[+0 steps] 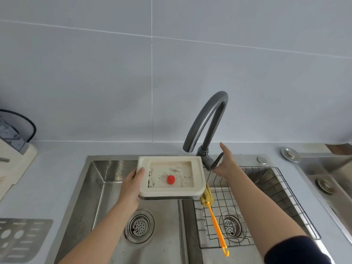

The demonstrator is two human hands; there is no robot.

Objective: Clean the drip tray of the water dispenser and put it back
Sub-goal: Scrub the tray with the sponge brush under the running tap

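My left hand (131, 185) grips the left edge of a cream drip tray (182, 191) and holds it level over the left basin of a steel sink (99, 180), just under the spout. The tray's recess has dark specks and a red float (170, 179) in the middle. My right hand (226, 162) is at the lever (218, 160) of the dark grey tap (207, 121), thumb under the lever, index finger pointing up. No water runs from the spout.
A yellow sponge brush with an orange handle (215, 221) lies on a wire rack (266, 199) in the right basin. A grey slotted tray cover (21, 239) lies on the counter at the left. A cutting board leans at far left. Another sink edge shows at the right.
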